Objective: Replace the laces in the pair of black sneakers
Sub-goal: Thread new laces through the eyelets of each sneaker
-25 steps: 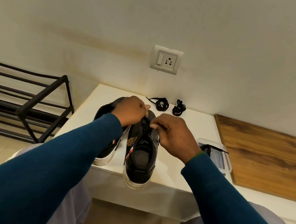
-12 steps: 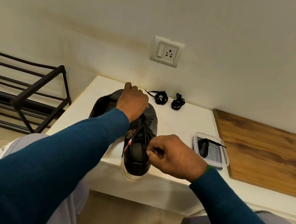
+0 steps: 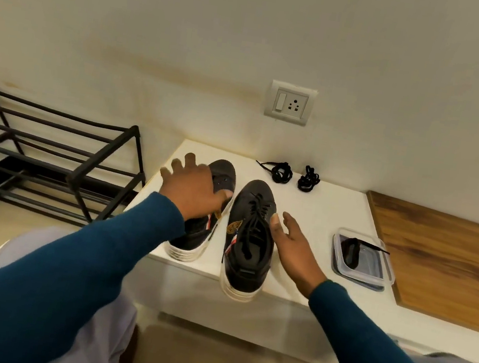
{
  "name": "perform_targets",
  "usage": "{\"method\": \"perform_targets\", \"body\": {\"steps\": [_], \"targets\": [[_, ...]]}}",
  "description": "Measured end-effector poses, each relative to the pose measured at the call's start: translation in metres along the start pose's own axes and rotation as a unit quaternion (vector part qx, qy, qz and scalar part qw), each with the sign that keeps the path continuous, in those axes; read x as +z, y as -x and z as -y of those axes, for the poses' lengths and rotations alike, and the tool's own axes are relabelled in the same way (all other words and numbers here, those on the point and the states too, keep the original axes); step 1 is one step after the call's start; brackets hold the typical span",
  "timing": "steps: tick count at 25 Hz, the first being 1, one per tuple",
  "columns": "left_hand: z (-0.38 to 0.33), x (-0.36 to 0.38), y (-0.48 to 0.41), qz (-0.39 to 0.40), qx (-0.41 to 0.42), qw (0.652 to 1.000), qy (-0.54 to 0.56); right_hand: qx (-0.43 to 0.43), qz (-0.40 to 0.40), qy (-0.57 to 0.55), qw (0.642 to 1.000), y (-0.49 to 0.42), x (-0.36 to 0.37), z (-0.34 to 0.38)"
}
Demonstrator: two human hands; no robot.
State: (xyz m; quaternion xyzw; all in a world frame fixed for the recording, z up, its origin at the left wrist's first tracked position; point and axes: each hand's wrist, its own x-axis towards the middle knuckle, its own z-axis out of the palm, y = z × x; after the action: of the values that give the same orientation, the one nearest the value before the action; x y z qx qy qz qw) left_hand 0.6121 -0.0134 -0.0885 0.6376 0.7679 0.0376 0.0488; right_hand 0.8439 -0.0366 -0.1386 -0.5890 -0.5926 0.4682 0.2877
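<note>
Grip next: left hand (image 3: 192,188), spread open over the centre-left unlaced sneaker (image 3: 226,176), should clasp its sides; right hand (image 3: 294,245) lies open, empty.

Left hand (image 3: 194,194) fingers spread, palm down; right hand (image 3: 295,245) relaxed, palm facing inward.

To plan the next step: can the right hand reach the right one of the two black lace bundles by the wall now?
Probably yes. The right hand lies open beside the laced black sneaker, holding nothing, and only bare white tabletop lies between it and that black lace bundle.
</note>
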Motion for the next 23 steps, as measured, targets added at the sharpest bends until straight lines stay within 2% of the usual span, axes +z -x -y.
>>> {"method": "perform_targets", "body": {"steps": [3,5,8,12,15,17,19,20,23], "targets": [[0.009,0.023,0.01,0.108,-0.041,0.992,0.055,-0.027,-0.004,-0.094,0.995,-0.003,0.024,0.002],[0.023,0.023,0.005,0.118,-0.024,0.984,0.133,-0.036,-0.011,-0.098,0.994,-0.008,0.04,0.002],[0.054,-0.005,-0.003,0.089,-0.024,0.977,0.193,-0.019,-0.024,-0.094,0.995,-0.021,0.068,0.012],[0.09,-0.052,-0.002,-0.001,-0.053,0.98,0.194,-0.022,-0.022,-0.111,0.993,-0.041,0.121,0.04],[0.085,-0.083,0.003,-0.066,-0.046,0.97,0.231,-0.02,-0.01,-0.109,0.994,-0.055,0.168,0.069],[0.067,-0.095,0.006,-0.075,-0.029,0.962,0.262,-0.006,0.025,-0.169,0.985,-0.055,0.18,0.08],[0.041,-0.095,0.01,-0.057,-0.012,0.959,0.277,0.009,0.06,-0.213,0.975,-0.047,0.163,0.078],[0.027,-0.091,0.013,-0.046,-0.005,0.959,0.281,-0.001,0.051,-0.184,0.982,-0.041,0.142,0.073],[-0.017,-0.064,0.021,-0.006,0.019,0.97,0.242,-0.046,-0.071,-0.012,0.996,-0.03,0.057,0.045]]}}
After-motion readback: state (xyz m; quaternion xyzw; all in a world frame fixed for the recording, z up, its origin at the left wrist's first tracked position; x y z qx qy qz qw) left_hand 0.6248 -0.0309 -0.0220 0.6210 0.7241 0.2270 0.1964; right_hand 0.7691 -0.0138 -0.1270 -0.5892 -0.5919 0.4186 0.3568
